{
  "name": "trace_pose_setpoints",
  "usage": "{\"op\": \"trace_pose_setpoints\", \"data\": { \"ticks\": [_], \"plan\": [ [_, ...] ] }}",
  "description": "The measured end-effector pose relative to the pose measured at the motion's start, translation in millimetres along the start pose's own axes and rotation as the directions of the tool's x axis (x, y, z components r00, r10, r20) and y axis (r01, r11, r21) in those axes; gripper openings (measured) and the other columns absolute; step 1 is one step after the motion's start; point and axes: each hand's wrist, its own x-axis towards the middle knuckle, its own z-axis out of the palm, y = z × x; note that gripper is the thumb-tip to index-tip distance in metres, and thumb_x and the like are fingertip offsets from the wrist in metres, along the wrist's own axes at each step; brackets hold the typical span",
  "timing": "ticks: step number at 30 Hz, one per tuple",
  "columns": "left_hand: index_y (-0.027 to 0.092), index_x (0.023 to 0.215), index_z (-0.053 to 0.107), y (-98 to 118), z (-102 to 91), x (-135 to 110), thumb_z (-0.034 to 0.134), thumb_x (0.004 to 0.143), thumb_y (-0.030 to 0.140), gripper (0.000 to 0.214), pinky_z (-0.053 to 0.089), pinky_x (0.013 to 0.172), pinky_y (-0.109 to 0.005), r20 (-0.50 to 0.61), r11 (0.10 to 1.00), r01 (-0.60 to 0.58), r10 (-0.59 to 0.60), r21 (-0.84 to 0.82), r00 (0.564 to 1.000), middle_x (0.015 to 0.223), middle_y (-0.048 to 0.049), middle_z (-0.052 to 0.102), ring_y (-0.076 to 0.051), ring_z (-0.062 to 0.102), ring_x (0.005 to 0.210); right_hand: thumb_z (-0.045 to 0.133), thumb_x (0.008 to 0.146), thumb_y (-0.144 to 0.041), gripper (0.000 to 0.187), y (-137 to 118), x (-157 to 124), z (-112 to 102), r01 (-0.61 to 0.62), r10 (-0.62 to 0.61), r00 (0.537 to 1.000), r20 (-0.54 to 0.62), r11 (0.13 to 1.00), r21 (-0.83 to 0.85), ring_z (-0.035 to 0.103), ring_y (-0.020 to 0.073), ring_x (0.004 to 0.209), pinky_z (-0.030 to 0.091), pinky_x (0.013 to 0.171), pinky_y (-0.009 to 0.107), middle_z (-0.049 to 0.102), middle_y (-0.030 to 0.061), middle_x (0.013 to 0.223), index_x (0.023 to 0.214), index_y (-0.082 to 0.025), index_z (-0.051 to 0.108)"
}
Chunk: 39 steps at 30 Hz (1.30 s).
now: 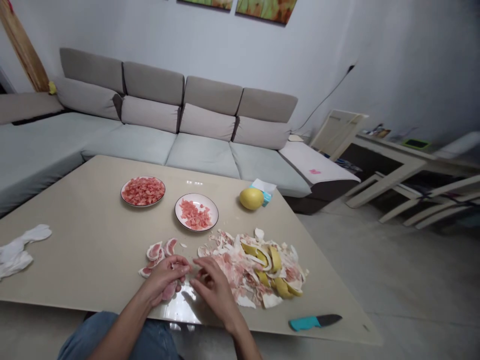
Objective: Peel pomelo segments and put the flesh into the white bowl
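My left hand (167,276) is curled round a pink pomelo segment (170,291), which shows partly below the fingers. To its right, my right hand (214,286) hovers close to the left fingertips, thumb and forefinger apart, with nothing visible between them. Several pomelo segments with white pith (154,251) lie just beyond my left hand. A large heap of pomelo peel (275,259), pith and skins spreads to the right of my right hand. Beyond both hands, a dark-rimmed plate (209,204) carries a small pile of pink pomelo flesh (195,216).
Farther back, another plate (141,204) is piled with pomelo flesh. A whole yellow pomelo (251,198) sits by a tissue pack (266,192). A turquoise-handled knife (305,323) lies near the table's (93,240) front edge; crumpled white cloth or plastic (22,250) is at left. A sofa (150,142) stands behind.
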Motion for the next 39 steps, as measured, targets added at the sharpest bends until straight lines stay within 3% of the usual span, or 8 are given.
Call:
{"op": "trace_pose_setpoints", "data": {
  "ticks": [4, 13, 16, 22, 25, 28, 32, 39],
  "plan": [
    [0.015, 0.084, 0.063, -3, -1.5, 2, 0.078, 0.067, 0.040, 0.033, 0.037, 0.043, -0.019, 0.018, 1.000, 0.000, 0.000, 0.016, 1.000, 0.056, 0.0033, 0.054, -0.009, 0.048, 0.049, 0.060, 0.083, -0.016, 0.014, -7, 9, 4, 0.026, -0.026, 1.000, 0.016, 1.000, -0.006, 0.061, 0.0151, 0.074, 0.049, 0.064, 0.025, 0.064, 0.0032, 0.087, 0.091, -0.022, 0.069],
    [0.016, 0.087, 0.062, -2, -1.3, 6, 0.080, 0.064, 0.042, 0.039, 0.036, 0.040, -0.017, -0.124, 0.994, 0.001, -0.015, -0.111, 0.992, 0.066, 0.0010, 0.059, -0.009, 0.054, 0.051, 0.062, 0.083, -0.023, 0.008, -12, 37, 2, 0.040, -0.039, 0.994, 0.103, 0.999, -0.008, 0.062, 0.0145, 0.071, 0.049, 0.066, 0.024, 0.068, 0.0020, 0.079, 0.085, -0.019, 0.070],
    [0.017, 0.092, 0.061, -1, -2.0, 8, 0.077, 0.066, 0.046, 0.042, 0.036, 0.039, -0.016, -0.182, 0.973, 0.009, -0.052, -0.229, 0.982, 0.081, -0.0027, 0.065, -0.009, 0.057, 0.053, 0.061, 0.080, -0.024, 0.012, 3, 69, -2, -0.002, 0.002, 1.000, -0.002, 0.999, -0.051, 0.064, 0.0146, 0.065, 0.050, 0.061, 0.023, 0.070, 0.0014, 0.072, 0.076, -0.018, 0.070],
    [0.014, 0.091, 0.061, 10, -3.8, 14, 0.068, 0.080, 0.037, 0.027, 0.044, 0.045, -0.019, -0.219, 0.869, -0.024, -0.097, -0.495, 0.971, 0.073, -0.0040, 0.066, -0.010, 0.060, 0.054, 0.055, 0.077, -0.026, 0.020, 42, 166, -19, -0.076, 0.030, 0.967, -0.251, 0.981, -0.176, 0.063, 0.0159, 0.065, 0.050, 0.064, 0.028, 0.071, 0.0057, 0.080, 0.085, -0.015, 0.071],
    [0.014, 0.098, 0.062, 14, -5.0, 14, 0.060, 0.085, 0.030, 0.021, 0.049, 0.051, -0.023, -0.212, 0.802, -0.058, -0.086, -0.594, 0.973, 0.073, -0.0057, 0.067, -0.013, 0.063, 0.057, 0.055, 0.075, -0.022, 0.022, 51, 185, -25, -0.097, 0.034, 0.957, -0.289, 0.974, -0.206, 0.064, 0.0166, 0.065, 0.050, 0.067, 0.029, 0.072, 0.0063, 0.079, 0.089, -0.015, 0.071],
    [0.012, 0.098, 0.063, 14, -6.7, 14, 0.054, 0.087, 0.029, 0.022, 0.051, 0.056, -0.026, -0.185, 0.764, -0.063, -0.075, -0.643, 0.980, 0.075, -0.0079, 0.068, -0.015, 0.064, 0.061, 0.053, 0.077, -0.023, 0.022, 49, 168, -28, -0.100, 0.029, 0.951, -0.307, 0.970, -0.220, 0.065, 0.0189, 0.072, 0.049, 0.071, 0.031, 0.073, 0.0075, 0.083, 0.088, -0.015, 0.070],
    [0.012, 0.097, 0.063, 15, -6.3, 11, 0.052, 0.087, 0.034, 0.027, 0.051, 0.061, -0.029, -0.157, 0.760, -0.081, -0.028, -0.645, 0.987, 0.080, -0.0098, 0.068, -0.017, 0.064, 0.067, 0.053, 0.081, -0.027, 0.019, 24, 107, -20, -0.088, 0.042, 0.973, -0.229, 0.977, -0.195, 0.064, 0.0183, 0.066, 0.049, 0.065, 0.028, 0.071, 0.0038, 0.073, 0.083, -0.017, 0.070],
    [0.012, 0.100, 0.062, 19, 2.7, 4, 0.050, 0.088, 0.038, 0.031, 0.050, 0.074, -0.032, -0.158, 0.789, -0.136, 0.050, -0.599, 0.986, 0.092, -0.0122, 0.068, -0.022, 0.064, 0.087, 0.067, 0.079, -0.025, 0.020, -18, 6, 34, -0.041, 0.039, 0.999, -0.033, 0.997, -0.069, 0.061, 0.0151, 0.063, 0.049, 0.060, 0.024, 0.067, 0.0021, 0.082, 0.099, -0.022, 0.067]
  ]
}}
